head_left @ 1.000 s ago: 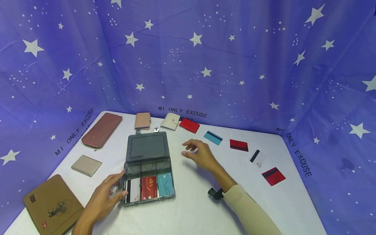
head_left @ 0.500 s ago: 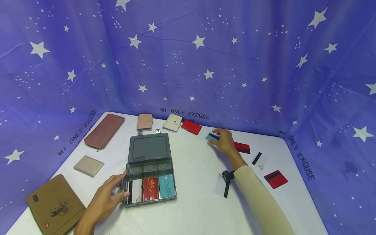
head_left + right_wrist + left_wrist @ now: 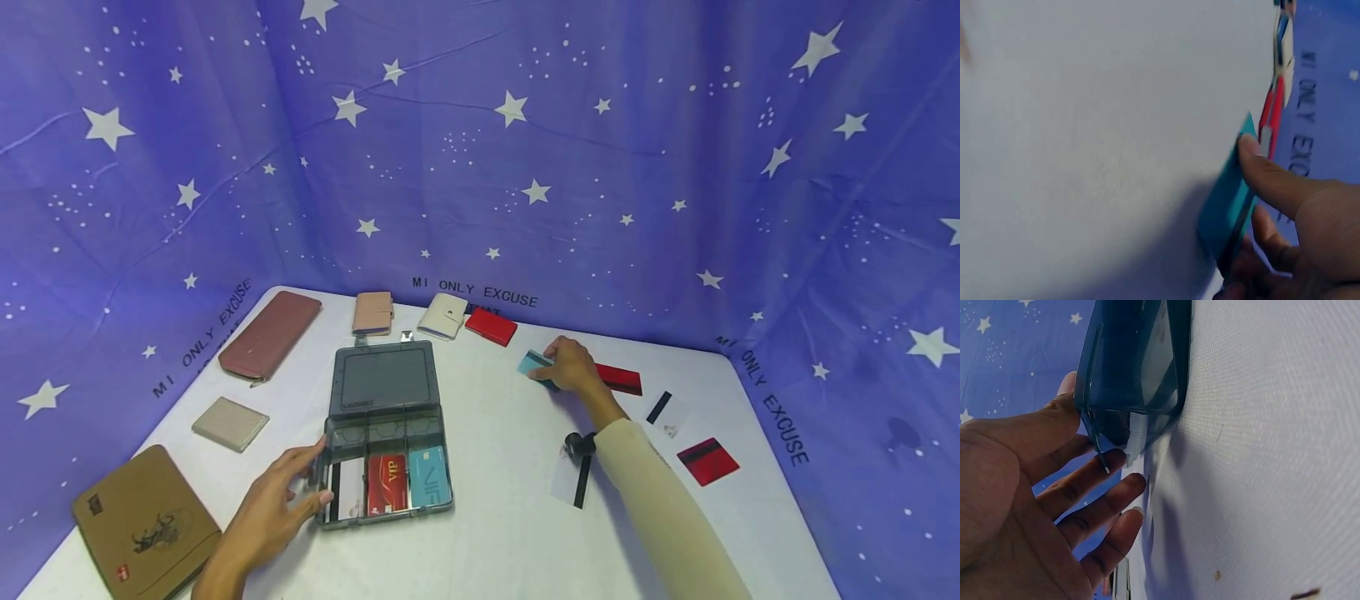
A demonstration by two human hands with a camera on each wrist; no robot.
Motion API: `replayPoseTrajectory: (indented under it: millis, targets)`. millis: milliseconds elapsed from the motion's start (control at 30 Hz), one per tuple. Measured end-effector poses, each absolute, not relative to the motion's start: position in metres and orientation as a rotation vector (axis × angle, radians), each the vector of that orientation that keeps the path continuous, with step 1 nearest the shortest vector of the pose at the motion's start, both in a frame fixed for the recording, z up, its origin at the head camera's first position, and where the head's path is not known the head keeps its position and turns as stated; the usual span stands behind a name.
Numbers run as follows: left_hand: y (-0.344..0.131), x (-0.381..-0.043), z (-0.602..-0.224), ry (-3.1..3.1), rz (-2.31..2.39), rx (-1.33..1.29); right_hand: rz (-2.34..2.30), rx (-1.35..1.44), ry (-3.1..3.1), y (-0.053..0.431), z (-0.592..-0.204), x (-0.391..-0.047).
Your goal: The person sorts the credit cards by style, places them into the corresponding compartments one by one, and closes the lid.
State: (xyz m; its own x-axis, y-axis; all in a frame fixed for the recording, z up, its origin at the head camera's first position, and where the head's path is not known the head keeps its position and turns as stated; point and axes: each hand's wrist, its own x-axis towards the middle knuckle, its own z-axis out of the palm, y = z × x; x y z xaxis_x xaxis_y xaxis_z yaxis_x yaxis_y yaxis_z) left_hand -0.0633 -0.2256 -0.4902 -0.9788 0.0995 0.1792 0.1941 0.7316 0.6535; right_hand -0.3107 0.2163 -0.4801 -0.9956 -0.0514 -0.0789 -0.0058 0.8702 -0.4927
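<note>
My left hand (image 3: 266,508) holds the left side of a grey see-through plastic box (image 3: 386,377), whose lid lies folded back. In the left wrist view the thumb and fingers are at the end of the box (image 3: 1132,359). The front compartments hold a white card (image 3: 350,489), a red VIP card (image 3: 387,483) and a light-blue card (image 3: 429,477); the back ones show no cards. Right of the box, my right hand (image 3: 573,367) pinches another blue card (image 3: 528,363) with a dark stripe. The right wrist view shows this card (image 3: 1225,203) tilted, thumb on its edge.
Right of the right hand lie a red card (image 3: 619,379), a white card (image 3: 666,412) and another red card (image 3: 708,462). One white card (image 3: 567,483) is partly under the right wrist. A red case (image 3: 491,326), small wallets (image 3: 372,313) and a long zip wallet (image 3: 272,335) line the back.
My right hand has reached right and back to the blue card, pinched it and drawn it slightly left and nearer. The left hand stays at the box.
</note>
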Motion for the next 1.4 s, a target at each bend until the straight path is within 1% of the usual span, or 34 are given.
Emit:
replayPoseTrajectory:
  millis: [167,400,600,800,1033,1233,1400]
  targets:
    - [-0.226,-0.063,-0.49,-2.799,-1.072,-0.239,-0.859,-0.305,2.852,0.202,-0.472,-0.294]
    - [-0.227,-0.062,-0.49,-2.794,-1.07,-0.251,-1.118,-0.615,2.538,0.173,-0.456,-0.258]
    - [-0.227,-0.062,-0.489,-2.78,-1.05,-0.281,-1.322,-0.728,2.315,0.146,-0.445,-0.229]
    - [-0.226,-0.062,-0.489,-2.783,-1.053,-0.278,-1.356,-0.807,2.253,0.113,-0.449,-0.204]
    - [-0.226,-0.063,-0.49,-2.793,-1.057,-0.278,-1.173,-0.849,2.543,0.088,-0.463,-0.178]
    - [-0.226,-0.063,-0.488,-2.799,-1.049,-0.273,-0.75,-0.99,2.952,0.08,-0.467,-0.163]
    - [-0.226,-0.063,-0.488,-2.802,-1.045,-0.265,-0.373,-1.102,3.025,0.081,-0.47,-0.157]
